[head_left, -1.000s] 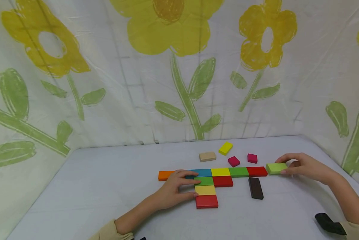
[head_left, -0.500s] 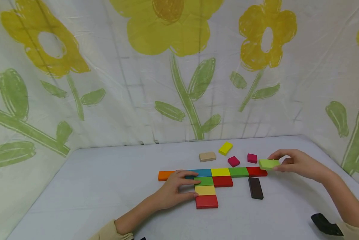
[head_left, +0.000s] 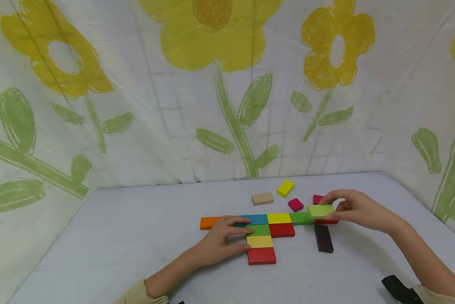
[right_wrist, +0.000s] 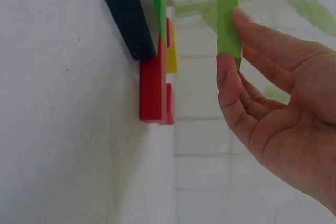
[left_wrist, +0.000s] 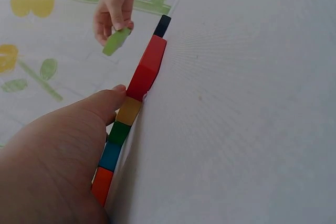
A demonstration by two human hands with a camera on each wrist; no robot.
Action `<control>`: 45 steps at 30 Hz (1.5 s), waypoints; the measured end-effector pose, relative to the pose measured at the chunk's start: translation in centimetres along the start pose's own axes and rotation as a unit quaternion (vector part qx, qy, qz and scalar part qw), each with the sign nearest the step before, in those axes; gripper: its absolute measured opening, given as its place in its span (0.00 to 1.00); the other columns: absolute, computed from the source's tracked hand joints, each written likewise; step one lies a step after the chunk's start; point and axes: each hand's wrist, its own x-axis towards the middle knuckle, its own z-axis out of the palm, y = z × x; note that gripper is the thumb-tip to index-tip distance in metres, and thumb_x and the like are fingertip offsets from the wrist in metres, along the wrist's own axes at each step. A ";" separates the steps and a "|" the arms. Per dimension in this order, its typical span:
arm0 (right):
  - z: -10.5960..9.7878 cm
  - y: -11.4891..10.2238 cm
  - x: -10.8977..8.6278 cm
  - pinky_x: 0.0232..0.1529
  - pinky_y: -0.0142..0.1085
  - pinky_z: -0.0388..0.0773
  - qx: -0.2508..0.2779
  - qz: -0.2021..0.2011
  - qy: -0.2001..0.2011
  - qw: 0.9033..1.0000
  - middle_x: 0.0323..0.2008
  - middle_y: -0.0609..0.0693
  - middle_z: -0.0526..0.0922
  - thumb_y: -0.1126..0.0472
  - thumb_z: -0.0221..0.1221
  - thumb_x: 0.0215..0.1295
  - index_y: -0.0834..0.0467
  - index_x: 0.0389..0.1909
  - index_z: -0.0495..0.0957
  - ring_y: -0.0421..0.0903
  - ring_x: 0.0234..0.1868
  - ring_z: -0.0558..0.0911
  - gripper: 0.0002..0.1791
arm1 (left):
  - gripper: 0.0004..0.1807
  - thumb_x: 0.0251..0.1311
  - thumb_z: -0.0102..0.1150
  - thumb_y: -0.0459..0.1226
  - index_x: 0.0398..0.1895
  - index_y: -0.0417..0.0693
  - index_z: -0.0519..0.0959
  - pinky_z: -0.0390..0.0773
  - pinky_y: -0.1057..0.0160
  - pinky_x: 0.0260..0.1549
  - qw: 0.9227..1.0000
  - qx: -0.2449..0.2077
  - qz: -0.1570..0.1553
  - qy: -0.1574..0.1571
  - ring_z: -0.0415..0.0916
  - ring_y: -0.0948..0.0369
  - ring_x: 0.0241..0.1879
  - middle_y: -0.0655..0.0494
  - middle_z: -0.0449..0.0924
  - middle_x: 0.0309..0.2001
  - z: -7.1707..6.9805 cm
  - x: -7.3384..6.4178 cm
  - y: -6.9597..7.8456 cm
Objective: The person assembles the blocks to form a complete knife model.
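Note:
My right hand [head_left: 358, 211] pinches a lime-green wooden block [head_left: 320, 211] between thumb and fingers. In the right wrist view the block [right_wrist: 227, 19] is held clear of the table; in the head view it overlaps the row's red end block [head_left: 328, 221]. Flat blocks form this row: orange [head_left: 209, 223], blue [head_left: 258, 219], yellow [head_left: 279, 218], green [head_left: 301, 218] and red. Below it lie a smaller green block [head_left: 263, 230], a red block [head_left: 282, 230], a cream block [head_left: 259, 241] and another red block [head_left: 261, 256]. My left hand [head_left: 218, 242] rests, fingers spread, on the left side, partly covering blue blocks.
A black block [head_left: 323, 238] lies under the row's right end. Behind the row are a beige block [head_left: 263, 199], a yellow block [head_left: 285, 188] and two pink blocks, one [head_left: 296, 204] in full view and one partly hidden. A flowered curtain [head_left: 136, 126] hangs behind the white table [head_left: 136, 236].
My right hand has lifted the lime-green block from beyond the row's right end and carried it left over the red end block. The left hand has stayed in place.

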 end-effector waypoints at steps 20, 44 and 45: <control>4.9 -3.0 1.3 0.36 0.32 0.83 0.013 -0.048 -0.029 0.998 0.49 0.53 0.83 0.61 0.72 0.66 0.61 0.53 0.81 0.42 0.31 0.82 0.18 | 0.22 0.70 0.68 0.47 0.65 0.57 0.84 0.69 0.46 0.68 1.000 0.001 0.004 0.000 0.66 0.57 0.70 0.61 0.76 0.70 0.0 0.0 0.1; 8.6 -3.9 2.0 0.31 0.31 0.80 0.021 -0.029 -0.030 0.999 0.43 0.47 0.82 0.60 0.76 0.61 0.58 0.49 0.83 0.38 0.26 0.78 0.18 | 0.22 0.70 0.68 0.47 0.65 0.57 0.85 0.68 0.44 0.69 1.000 0.007 0.009 0.002 0.67 0.56 0.70 0.61 0.76 0.70 -0.1 0.0 0.1; 8.7 -4.0 2.0 0.31 0.31 0.80 0.019 -0.031 -0.030 0.999 0.42 0.47 0.82 0.60 0.76 0.60 0.58 0.48 0.83 0.38 0.26 0.78 0.18 | 0.22 0.70 0.68 0.47 0.65 0.57 0.84 0.68 0.44 0.69 1.000 0.007 0.009 0.002 0.67 0.56 0.70 0.61 0.76 0.70 -0.1 0.0 0.1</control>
